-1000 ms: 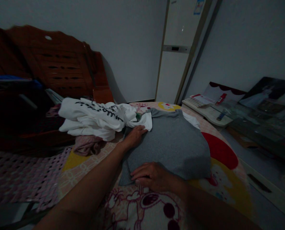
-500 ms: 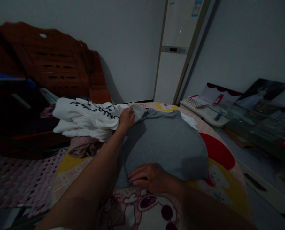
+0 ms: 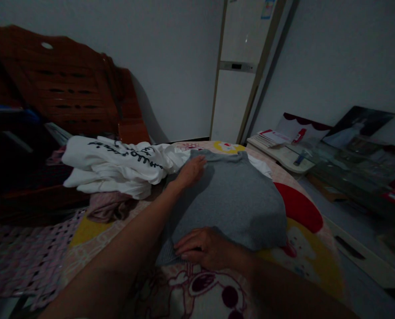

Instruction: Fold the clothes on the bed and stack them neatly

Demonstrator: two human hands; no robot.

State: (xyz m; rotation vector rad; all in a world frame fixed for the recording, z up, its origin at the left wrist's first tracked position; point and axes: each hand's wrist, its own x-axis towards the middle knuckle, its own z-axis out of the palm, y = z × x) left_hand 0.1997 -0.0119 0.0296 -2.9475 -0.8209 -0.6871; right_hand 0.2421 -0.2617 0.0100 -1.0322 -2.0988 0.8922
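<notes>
Left hand (image 3: 190,172) has moved inward, grip unclear, near the far neckline of the grey knit top (image 3: 237,195); right hand (image 3: 207,248) lies flat at its hem.

My left hand (image 3: 193,171) lay on the grey top (image 3: 234,197), my right hand (image 3: 207,249) at its hem. White clothes (image 3: 109,166) lay left of it.

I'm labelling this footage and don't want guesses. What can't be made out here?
All in the head view:
Gray garment: parts covered by the left hand and right hand.
White clothing: full lettering, broken by folds.
Tall white unit: top, cut off by upper edge.
Papers: print, too small.
</notes>
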